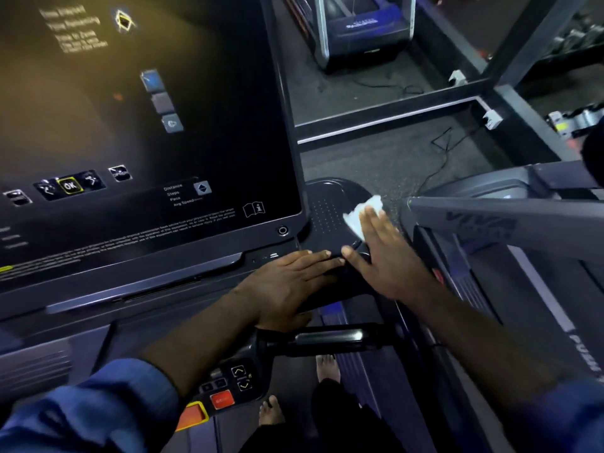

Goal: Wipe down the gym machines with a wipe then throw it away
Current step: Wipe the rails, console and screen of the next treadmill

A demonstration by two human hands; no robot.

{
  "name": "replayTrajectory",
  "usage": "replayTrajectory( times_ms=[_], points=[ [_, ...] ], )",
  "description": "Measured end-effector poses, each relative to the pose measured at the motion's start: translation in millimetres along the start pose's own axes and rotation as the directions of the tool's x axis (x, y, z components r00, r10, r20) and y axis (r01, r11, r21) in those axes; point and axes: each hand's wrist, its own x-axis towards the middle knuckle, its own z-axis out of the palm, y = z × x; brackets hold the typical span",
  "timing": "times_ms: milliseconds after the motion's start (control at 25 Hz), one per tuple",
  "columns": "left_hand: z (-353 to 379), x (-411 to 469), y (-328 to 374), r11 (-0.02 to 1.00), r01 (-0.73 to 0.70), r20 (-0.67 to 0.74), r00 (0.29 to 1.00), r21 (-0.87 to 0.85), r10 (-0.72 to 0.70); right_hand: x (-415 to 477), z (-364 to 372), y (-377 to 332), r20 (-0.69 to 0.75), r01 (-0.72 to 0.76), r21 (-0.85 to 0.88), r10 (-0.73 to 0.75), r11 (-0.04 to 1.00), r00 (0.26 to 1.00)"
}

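So I'm standing at the treadmill console [147, 125] and I'm pressing the wipe [359, 212] down with my right hand [385, 253] onto the dark side tray [327, 204], just right of the console's lower corner. The grip there is apart: my fingers are lying straight and flat over the wipe with nothing curled round it, and its far end is poking out past my fingertips. My left hand [287, 282] is also lying flat, just below that same console corner. It's resting on the dark plastic edge and holding nothing.

On handling, the wipe is looking thin, soft and very light, probably damp. I'm guessing it has no stiffness at all, so shoving it from one edge would just be crumpling it up. I reckon flat pressure over the middle is the way to drag it around. The tray is looking glossy, so I'm expecting it to slide easily. When it's bin time, I'm thinking I pinch the bunched bit sticking out beyond my fingers.
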Motion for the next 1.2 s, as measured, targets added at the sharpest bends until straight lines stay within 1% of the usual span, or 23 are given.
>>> replayTrajectory(
  times_ms=[120, 200, 280, 320, 400, 440, 520, 560, 640, 720, 840, 920, 1000, 1080, 1200],
  points=[
    [3.9, 1.4, -3.6, 1.000, -0.031, -0.030, 0.999, -0.002, 0.031, 68.8, -14.0, -3.5, 0.060, -0.052, 0.032, 0.050, 0.998, 0.997],
    [0.2, -3.5, -5.7, 0.998, -0.057, -0.066, 0.996, -0.002, 0.057, 73.6, -20.1, -9.6, 0.112, -0.070, 0.019, 0.067, 0.997, 0.991],
    [-4.2, -4.7, 0.3, 0.996, -0.092, -0.121, 0.988, 0.015, 0.093, 34.1, -16.2, -11.5, 0.070, -0.073, -0.016, 0.074, 0.997, 0.995],
    [-5.6, -2.5, 7.2, 0.996, -0.084, -0.132, 0.988, 0.008, 0.084, 6.7, -9.7, -11.3, 0.033, -0.067, -0.026, 0.068, 0.997, 0.997],
    [-5.2, 11.2, 27.3, 1.000, -0.021, -0.084, 0.996, -0.024, 0.019, -41.9, 6.2, -10.2, 0.011, -0.057, -0.056, 0.058, 0.997, 0.998],
    [-3.6, 18.0, 39.6, 1.000, 0.018, -0.064, 0.998, -0.025, -0.020, -61.0, 12.8, -11.0, 0.004, -0.075, -0.076, 0.075, 0.994, 0.997],
    [3.9, 31.2, 60.8, 0.996, 0.088, -0.060, 0.994, -0.012, -0.088, -75.9, 24.8, -4.2, -0.012, -0.140, -0.063, 0.139, 0.988, 0.990],
    [7.4, 34.1, 68.1, 0.993, 0.115, -0.060, 0.992, -0.002, -0.115, -73.9, 26.9, -0.8, -0.018, -0.144, -0.051, 0.143, 0.988, 0.990],
    [11.1, 36.6, 73.0, 0.987, 0.161, -0.059, 0.985, 0.025, -0.160, -58.8, 26.0, 2.5, -0.037, -0.130, -0.032, 0.129, 0.991, 0.991],
    [13.1, 39.6, 73.3, 0.980, 0.196, -0.069, 0.978, 0.022, -0.195, -36.2, 17.4, 0.8, -0.049, -0.139, 0.045, 0.141, 0.989, 0.989],
    [14.2, 48.2, 73.7, 0.973, 0.230, -0.090, 0.970, 0.022, -0.227, 24.5, -1.5, 6.5, 0.005, -0.168, 0.148, 0.169, 0.975, 0.986],
    [17.0, 50.6, 74.1, 0.966, 0.257, -0.088, 0.963, 0.007, -0.255, 67.2, -8.6, 10.9, 0.046, -0.120, 0.172, 0.113, 0.978, 0.992],
    [15.0, 48.2, 77.3, 0.959, 0.284, -0.083, 0.955, -0.018, -0.284, 87.5, -14.6, 13.3, 0.068, -0.067, 0.229, 0.053, 0.971, 0.996],
    [12.0, 46.7, 78.2, 0.957, 0.289, -0.076, 0.954, -0.021, -0.290, 72.4, -16.5, 14.4, 0.061, -0.051, 0.269, 0.036, 0.962, 0.997],
    [5.1, 46.6, 81.8, 0.955, 0.296, -0.051, 0.954, -0.023, -0.297, -22.4, -3.0, 14.9, -0.055, -0.018, 0.268, 0.034, 0.963, 0.998]
  ],
)
